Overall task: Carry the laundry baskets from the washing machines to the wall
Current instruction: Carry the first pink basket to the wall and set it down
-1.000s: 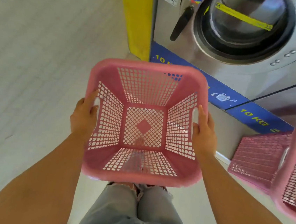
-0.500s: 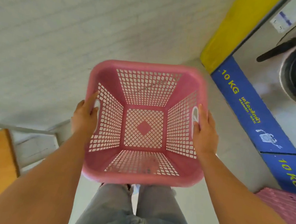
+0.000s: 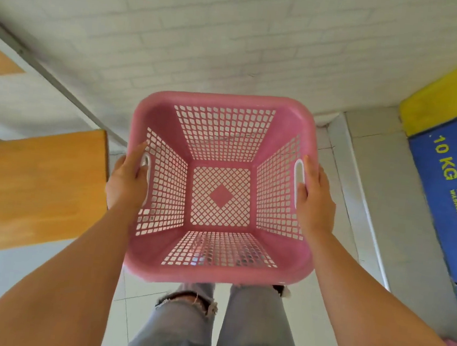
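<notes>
From the head camera, the view has swung to the left since half a second ago. The white brick wall (image 3: 208,30) now fills the top, more of the wooden table (image 3: 39,187) shows on the left, and the washing machine's drum has slid out of sight — only its blue "10 KG" strip (image 3: 450,196) and a yellow panel (image 3: 455,92) are left on the right. The hands grip the basket the same way as before.

Both arms reach forward, a little bent. The left hand (image 3: 126,179) is closed on the left handle slot of the pink basket (image 3: 211,272), thumb lying along the rim and fingers curled under, out of sight. The right hand (image 3: 315,198) is closed on the right handle slot the same way.

The basket is held in the air in front of the legs in torn grey jeans (image 3: 190,332), above the pale tiled floor (image 3: 341,184) — near the wall but not touching it. It is square with round corners, has holes all over its sides and bottom, and has nothing inside.
</notes>
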Tool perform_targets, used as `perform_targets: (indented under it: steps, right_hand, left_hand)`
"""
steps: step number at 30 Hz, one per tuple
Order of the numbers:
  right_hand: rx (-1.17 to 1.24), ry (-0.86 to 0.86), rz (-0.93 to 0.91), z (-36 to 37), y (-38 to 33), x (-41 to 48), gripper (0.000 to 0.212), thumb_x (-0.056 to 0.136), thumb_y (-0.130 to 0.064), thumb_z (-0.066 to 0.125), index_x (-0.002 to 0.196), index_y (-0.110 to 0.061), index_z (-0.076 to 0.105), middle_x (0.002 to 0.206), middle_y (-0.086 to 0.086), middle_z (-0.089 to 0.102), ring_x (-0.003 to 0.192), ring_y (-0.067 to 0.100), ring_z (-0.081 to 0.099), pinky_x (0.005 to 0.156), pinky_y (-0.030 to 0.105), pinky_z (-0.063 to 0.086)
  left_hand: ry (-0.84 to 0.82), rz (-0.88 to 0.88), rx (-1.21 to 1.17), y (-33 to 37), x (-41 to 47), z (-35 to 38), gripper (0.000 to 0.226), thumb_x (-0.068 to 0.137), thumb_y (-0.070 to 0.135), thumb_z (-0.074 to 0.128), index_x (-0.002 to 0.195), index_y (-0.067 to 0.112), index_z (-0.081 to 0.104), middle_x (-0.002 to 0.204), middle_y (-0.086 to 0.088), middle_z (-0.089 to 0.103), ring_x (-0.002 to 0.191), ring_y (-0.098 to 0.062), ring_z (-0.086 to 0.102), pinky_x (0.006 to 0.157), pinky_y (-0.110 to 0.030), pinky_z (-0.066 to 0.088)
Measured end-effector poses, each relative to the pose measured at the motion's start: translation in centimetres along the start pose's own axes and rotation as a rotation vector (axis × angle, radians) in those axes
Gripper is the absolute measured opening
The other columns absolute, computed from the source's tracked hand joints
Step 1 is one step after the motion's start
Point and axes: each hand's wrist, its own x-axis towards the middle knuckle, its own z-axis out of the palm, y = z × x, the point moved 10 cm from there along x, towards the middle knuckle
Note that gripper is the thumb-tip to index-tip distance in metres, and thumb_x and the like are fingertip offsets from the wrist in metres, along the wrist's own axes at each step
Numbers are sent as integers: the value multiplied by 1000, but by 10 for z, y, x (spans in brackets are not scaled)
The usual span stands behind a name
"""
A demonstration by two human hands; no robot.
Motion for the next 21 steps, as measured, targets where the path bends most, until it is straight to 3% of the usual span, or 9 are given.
perform_targets:
  steps: [4,14,21]
  right_hand:
    - [-31,-9,-49,29,-26,8,54,103,-27,34,152,-41,18,159,3,26,121,32,57,86,46,53]
    - [-43,-53,-138,120,-56,64,54,102,-25,37,152,-39,21,155,4,32,103,33,66,78,45,56]
    - [-41,-64,-143,185,-41,106,54,101,-23,40,150,-40,25,156,1,32,107,33,64,74,46,56]
  left_hand:
    - [17,-54,-27,-35,14,-7,47,96,21,48,137,44,48,131,-1,58,106,-33,62,84,-41,49]
    - [30,-185,-25,-101,67,20,48,96,19,44,137,44,47,137,1,54,109,-33,60,85,-41,48]
    - [-38,-260,105,-133,107,75,56,97,13,31,138,50,32,138,-4,43,83,-34,58,69,-40,49]
